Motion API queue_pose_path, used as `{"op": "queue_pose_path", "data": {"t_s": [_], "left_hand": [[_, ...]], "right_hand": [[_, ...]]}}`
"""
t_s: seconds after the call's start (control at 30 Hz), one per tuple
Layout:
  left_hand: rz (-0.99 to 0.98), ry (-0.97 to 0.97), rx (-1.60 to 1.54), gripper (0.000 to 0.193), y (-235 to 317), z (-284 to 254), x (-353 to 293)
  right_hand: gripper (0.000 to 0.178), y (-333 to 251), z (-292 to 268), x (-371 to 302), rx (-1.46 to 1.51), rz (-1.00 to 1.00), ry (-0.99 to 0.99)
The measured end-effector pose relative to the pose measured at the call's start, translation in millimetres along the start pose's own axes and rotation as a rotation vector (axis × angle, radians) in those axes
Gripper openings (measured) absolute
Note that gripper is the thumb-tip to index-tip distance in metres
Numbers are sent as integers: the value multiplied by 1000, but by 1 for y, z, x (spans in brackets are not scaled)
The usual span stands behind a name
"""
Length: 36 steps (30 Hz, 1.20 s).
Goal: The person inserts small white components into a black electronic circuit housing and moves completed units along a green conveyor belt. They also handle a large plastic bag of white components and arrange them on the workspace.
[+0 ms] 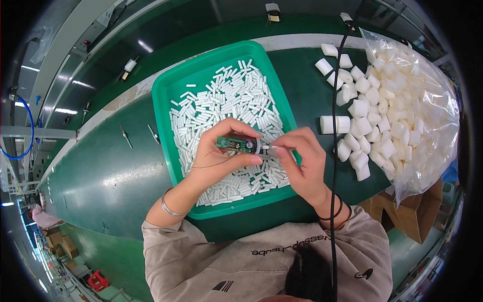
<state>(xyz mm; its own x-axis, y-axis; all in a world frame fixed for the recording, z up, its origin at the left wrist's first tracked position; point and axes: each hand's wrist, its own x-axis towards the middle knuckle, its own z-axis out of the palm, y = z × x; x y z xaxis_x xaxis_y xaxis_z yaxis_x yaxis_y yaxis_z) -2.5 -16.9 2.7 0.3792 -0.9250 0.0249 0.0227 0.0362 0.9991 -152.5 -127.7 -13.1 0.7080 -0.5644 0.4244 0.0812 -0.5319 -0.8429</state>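
Observation:
A small device with a green circuit board [232,145] and a dark round end is held in my left hand [214,156], thumb and fingers closed around it. At its dark end, my right hand [305,161] pinches a thin white piece [266,147] between thumb and forefinger; whether this piece is inserted or only touching I cannot tell. Both hands are over a green tray [162,126], in which many short white rods [226,98] lie loose.
On the right, a clear plastic bag [427,105] spills white foam cylinders [359,108] onto the green table [105,166]. A black cable [335,151] crosses between tray and bag. Two thin tools [153,134] lie left of the tray. A cardboard box [410,216] stands below the bag. Several small devices [129,68] sit farther back.

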Motion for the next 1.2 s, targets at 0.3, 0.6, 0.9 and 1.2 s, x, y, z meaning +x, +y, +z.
{"op": "queue_pose_path", "data": {"t_s": [0.3, 0.6, 0.9, 1.2], "left_hand": [[-48, -13, 37, 31, -6, 2, -5], [-193, -58, -198, 29, -4, 0, -1], [-214, 64, -257, 37, -6, -4, 2], [-147, 88, -322, 42, -4, -4, 0]], "right_hand": [[21, 4, -7, 3, -153, -296, -13], [28, -2, -37, 17, -512, -399, -118], [46, 33, -89, 21, -983, 58, -292], [26, 4, -68, 29, -549, -21, -195]]}}
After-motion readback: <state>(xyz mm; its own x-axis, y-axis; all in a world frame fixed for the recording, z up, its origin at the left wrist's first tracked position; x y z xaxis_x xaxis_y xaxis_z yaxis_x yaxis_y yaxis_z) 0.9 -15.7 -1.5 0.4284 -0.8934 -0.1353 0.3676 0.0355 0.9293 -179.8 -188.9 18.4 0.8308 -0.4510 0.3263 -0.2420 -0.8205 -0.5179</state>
